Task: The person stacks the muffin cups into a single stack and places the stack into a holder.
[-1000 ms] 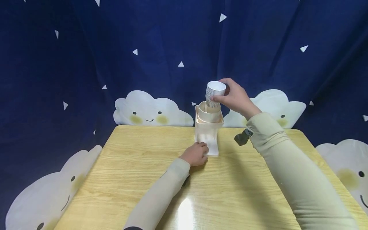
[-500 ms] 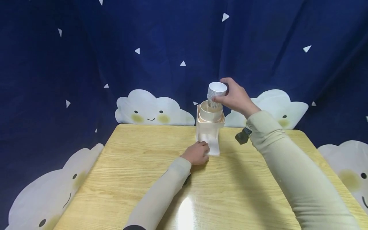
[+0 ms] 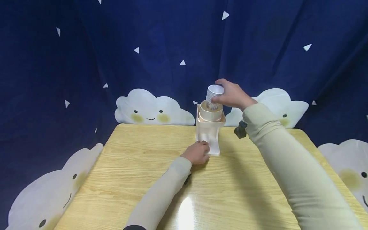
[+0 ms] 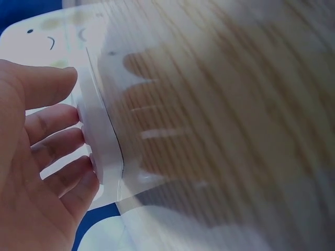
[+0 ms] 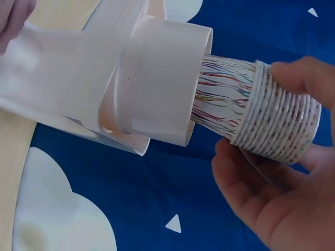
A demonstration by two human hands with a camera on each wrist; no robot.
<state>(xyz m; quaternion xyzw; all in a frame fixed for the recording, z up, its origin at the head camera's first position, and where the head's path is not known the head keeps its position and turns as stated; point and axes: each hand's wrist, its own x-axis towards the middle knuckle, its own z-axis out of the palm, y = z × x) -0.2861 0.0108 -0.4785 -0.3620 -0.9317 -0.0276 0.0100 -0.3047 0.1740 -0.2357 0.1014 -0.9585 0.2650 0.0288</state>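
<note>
In the head view a stack of paper cups (image 3: pixel 213 93) is tilted into the round collar of a cream-white cup dispenser (image 3: pixel 210 115). My right hand (image 3: pixel 234 95) grips the stack between thumb and fingers. Rolled rims and thin coloured lines on the lowest cup show in the right wrist view, where the cups' narrow end sits inside the collar (image 5: pixel 165 81). My left hand (image 3: pixel 196 152) rests at the front left of the dispenser's base (image 3: pixel 213 148). Loosely bent fingertips (image 4: pixel 86 164) touch the base edge in the left wrist view, the thumb held apart from them.
The dispenser stands near the far edge of the wooden table (image 3: pixel 138 159). Behind the table hangs a dark blue curtain (image 3: pixel 161 38) with white triangles and cloud shapes (image 3: pixel 152 108). A dark wrist device (image 3: pixel 241 130) hangs below the right sleeve.
The cup stack has moved down a little, deeper into the collar, as my right hand lowered with it. My left hand keeps its place on the base.
</note>
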